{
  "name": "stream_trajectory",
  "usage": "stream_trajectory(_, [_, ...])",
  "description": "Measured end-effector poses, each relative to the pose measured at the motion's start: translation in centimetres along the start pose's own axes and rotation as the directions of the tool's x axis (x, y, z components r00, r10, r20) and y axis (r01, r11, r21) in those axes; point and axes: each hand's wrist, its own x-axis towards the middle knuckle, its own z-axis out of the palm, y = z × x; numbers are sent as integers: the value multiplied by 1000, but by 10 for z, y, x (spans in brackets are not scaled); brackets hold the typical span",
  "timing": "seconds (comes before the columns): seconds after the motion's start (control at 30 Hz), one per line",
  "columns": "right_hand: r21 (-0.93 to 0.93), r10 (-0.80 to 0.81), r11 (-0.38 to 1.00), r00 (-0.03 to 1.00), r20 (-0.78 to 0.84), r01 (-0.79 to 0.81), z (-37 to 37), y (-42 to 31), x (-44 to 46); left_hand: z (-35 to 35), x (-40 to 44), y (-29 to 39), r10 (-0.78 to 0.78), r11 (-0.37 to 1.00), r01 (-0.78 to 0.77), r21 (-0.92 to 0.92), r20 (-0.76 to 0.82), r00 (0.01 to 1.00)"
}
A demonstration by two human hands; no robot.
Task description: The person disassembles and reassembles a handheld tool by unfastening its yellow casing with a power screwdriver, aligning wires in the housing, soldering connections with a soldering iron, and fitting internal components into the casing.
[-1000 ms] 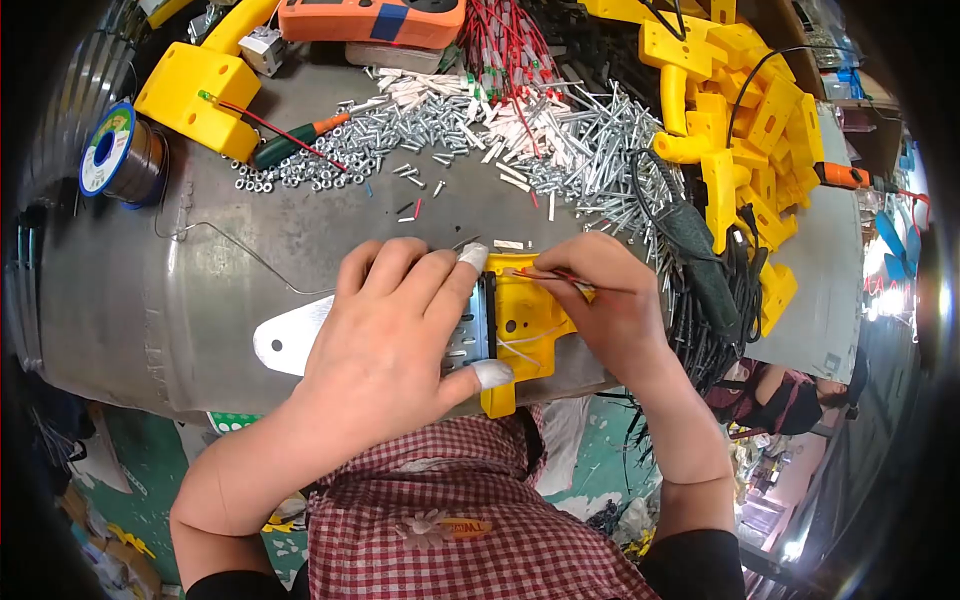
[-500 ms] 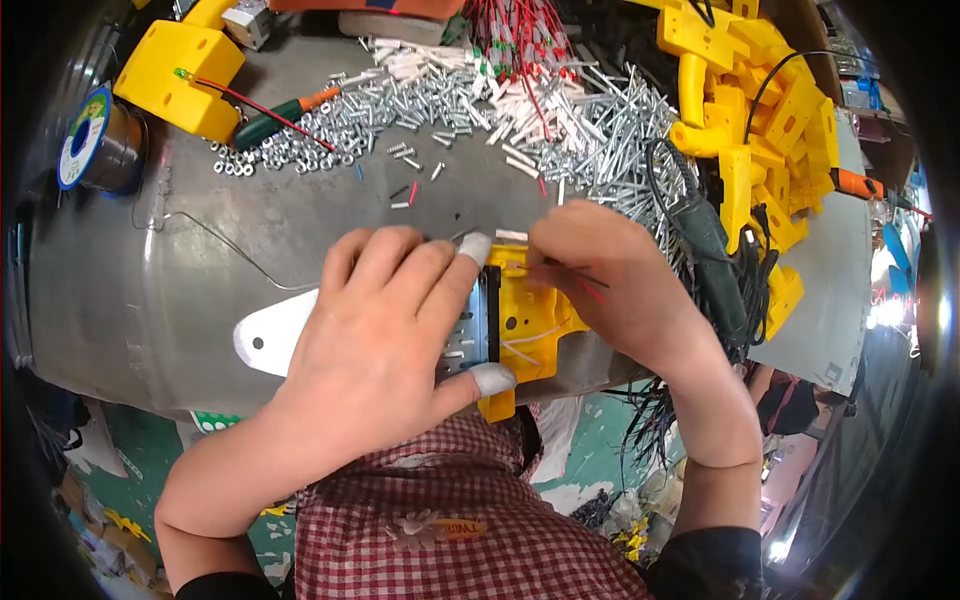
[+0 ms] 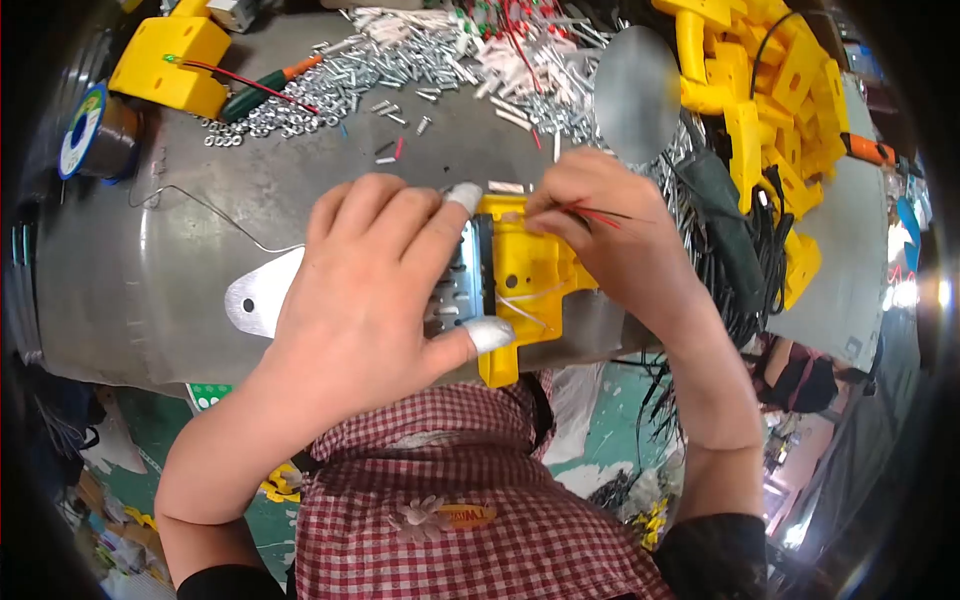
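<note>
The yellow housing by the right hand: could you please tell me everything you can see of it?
The yellow housing looks like moulded plastic, its hollowed face up, with raised edges and a round dark hole. Thin pale strands lie across it. It sits at the near edge of the grey table. On its left is a dark-edged, slotted metal part under the left hand, whose white-covered thumb tip reaches over the housing's edge. At its far end, the right hand pinches thin red and black wires.
</note>
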Motion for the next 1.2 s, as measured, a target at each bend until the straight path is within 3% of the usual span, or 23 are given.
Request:
stream_trajectory(0.03, [-105,-12,994,1000,10,13,1,-8,2,0,1,1,-4,1000,4,1,7,1000])
stream_trajectory(0.13, [-117,-13,993,997,-78,4,11,-7,-4,4,12,11,-56,996,56,75,2,998])
stream_trajectory(0.17, [-27,60,998,996,-66,-62,8,-2,-9,8,16,12,-71,993,73,92,-23,997])
stream_trajectory(0.27, [-1,84,996,977,-196,-85,-4,-5,-27,10,19,12,-72,996,75,47,-51,996])
stream_trajectory(0.33, [-285,13,954,959,-282,-97,-35,-20,-46,-3,15,19,-3,995,16,102,-128,992])
stream_trajectory(0.4, [-7,287,958,958,11,-287,-60,-40,-78,-18,8,29,54,998,-46,41,-227,972])
stream_trajectory(0.53, [-6,190,981,974,-123,-193,-47,-68,-108,-28,-9,40,133,990,-143,-11,-289,948])
stream_trajectory(0.6, [-119,164,978,983,-88,-174,-42,-79,-116,-31,-12,47,153,983,-177,-52,-311,938])
stream_trajectory(0.7, [-102,106,987,975,-197,-128,-34,-85,-125,-31,-20,52,37,957,-97,-274,-215,976])
stream_trajectory(0.83, [-150,52,985,974,-221,-87,-23,-96,-132,-26,-32,50,122,954,-187,-232,-270,955])
stream_trajectory(0.97, [-213,17,975,971,-240,-69,-6,-109,-139,-18,-45,54,86,980,-142,-141,-345,935])
stream_trajectory(1.07, [-195,4,980,972,-235,-51,-8,-110,-143,-27,-47,53,55,958,-125,-259,-261,964])
stream_trajectory(1.13, [-167,-2,985,974,-225,-36,-9,-111,-142,-34,-48,52,94,960,-139,-244,-188,978])
stream_trajectory(1.2, [-147,7,988,976,-217,-40,-8,-113,-143,-31,-56,57,120,969,-161,-185,-217,969])
